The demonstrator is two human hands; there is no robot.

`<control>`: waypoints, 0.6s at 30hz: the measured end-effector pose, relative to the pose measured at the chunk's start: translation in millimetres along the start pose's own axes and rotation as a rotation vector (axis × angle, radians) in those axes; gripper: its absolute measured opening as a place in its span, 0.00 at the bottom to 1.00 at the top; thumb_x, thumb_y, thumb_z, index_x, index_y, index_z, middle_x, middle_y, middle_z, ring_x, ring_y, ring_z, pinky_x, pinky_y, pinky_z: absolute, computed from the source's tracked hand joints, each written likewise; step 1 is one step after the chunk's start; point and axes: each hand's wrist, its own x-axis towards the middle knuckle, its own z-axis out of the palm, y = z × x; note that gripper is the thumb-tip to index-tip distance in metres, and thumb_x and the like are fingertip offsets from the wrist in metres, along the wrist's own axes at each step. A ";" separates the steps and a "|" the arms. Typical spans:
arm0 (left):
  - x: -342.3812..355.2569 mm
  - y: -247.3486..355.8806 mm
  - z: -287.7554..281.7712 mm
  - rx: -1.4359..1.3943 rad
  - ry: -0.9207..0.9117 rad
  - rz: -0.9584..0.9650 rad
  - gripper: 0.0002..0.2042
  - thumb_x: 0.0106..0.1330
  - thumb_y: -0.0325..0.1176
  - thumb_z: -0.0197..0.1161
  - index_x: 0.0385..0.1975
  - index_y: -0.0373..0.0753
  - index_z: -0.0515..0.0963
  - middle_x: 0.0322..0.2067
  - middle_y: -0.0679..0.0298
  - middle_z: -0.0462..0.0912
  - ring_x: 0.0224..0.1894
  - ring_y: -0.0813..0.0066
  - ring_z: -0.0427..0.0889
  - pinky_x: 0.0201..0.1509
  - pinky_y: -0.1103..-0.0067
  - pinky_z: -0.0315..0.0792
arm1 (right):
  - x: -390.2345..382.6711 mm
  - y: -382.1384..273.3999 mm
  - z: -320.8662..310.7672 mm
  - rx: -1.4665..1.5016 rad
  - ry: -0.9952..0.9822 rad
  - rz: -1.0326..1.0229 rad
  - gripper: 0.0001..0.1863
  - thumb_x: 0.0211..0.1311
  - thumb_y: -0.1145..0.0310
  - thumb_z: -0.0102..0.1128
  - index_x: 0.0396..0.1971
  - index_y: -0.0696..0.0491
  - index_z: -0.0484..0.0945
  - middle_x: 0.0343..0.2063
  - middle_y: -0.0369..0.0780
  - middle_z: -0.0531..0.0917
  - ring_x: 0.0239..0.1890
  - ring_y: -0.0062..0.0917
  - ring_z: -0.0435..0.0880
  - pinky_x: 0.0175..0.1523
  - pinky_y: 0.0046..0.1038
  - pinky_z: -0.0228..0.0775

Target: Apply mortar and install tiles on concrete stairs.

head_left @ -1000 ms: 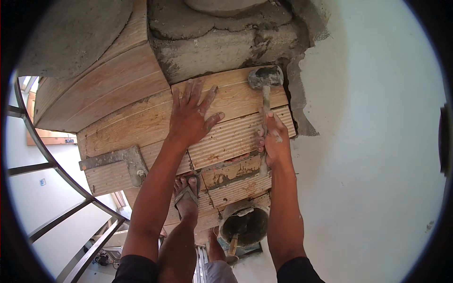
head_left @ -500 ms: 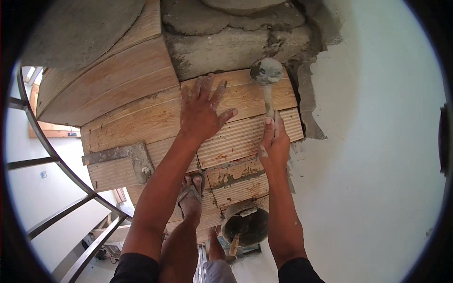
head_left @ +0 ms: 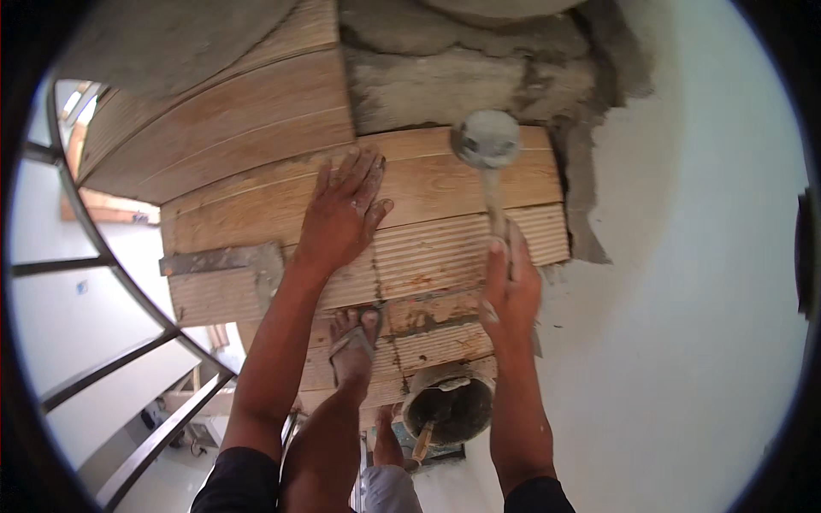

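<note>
My left hand [head_left: 342, 212] lies flat, fingers stretched, on a wood-look stair tile [head_left: 428, 175]. Its fingertips are near the back edge of that tile, by the riser of the curved step above. My right hand [head_left: 511, 286] is wrapped round the pale handle of a mallet [head_left: 489, 139]. The mallet's grey, mortar-smeared head is over the right part of the same tile; whether it touches the surface I cannot tell. In front of the plain tile runs a ribbed tile strip [head_left: 470, 254]. A metal square [head_left: 218, 260] rests on the tread, left of my left forearm.
A bucket [head_left: 410, 402] with a wooden-handled tool [head_left: 423, 441] in it stands lower down, beside my right forearm. A sandalled foot [head_left: 352, 349] is on the lower step. Metal railing [head_left: 107, 256] curves along the left. Rough mortar [head_left: 436, 85] lies behind the tile; a white wall [head_left: 684, 299] rises right.
My left hand has slid leftward along the tile, its fingers closer together. The mallet, still in my right hand, has shifted slightly left over the tile. The whole view has moved a little.
</note>
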 end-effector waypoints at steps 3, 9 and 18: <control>-22.2 -18.7 -13.1 -0.044 -0.021 0.020 0.30 0.76 0.44 0.62 0.75 0.41 0.68 0.77 0.59 0.65 0.80 0.51 0.60 0.84 0.52 0.49 | -15.0 -4.6 1.8 0.062 -0.020 -0.084 0.20 0.78 0.67 0.56 0.65 0.58 0.78 0.42 0.58 0.88 0.38 0.44 0.92 0.42 0.38 0.82; -23.3 -10.4 -12.3 -0.010 0.014 -0.052 0.32 0.75 0.47 0.63 0.75 0.41 0.68 0.76 0.59 0.67 0.80 0.51 0.60 0.83 0.51 0.51 | -6.6 6.8 49.4 -0.212 -0.132 -0.048 0.20 0.77 0.67 0.58 0.62 0.61 0.79 0.44 0.58 0.89 0.41 0.50 0.91 0.44 0.38 0.83; -25.9 -6.3 -12.9 -0.025 0.032 -0.110 0.31 0.75 0.49 0.63 0.75 0.44 0.69 0.77 0.58 0.65 0.79 0.51 0.60 0.83 0.51 0.51 | -19.7 -12.1 44.8 0.083 -0.094 -0.039 0.23 0.84 0.60 0.51 0.66 0.59 0.76 0.34 0.53 0.87 0.30 0.33 0.84 0.40 0.33 0.76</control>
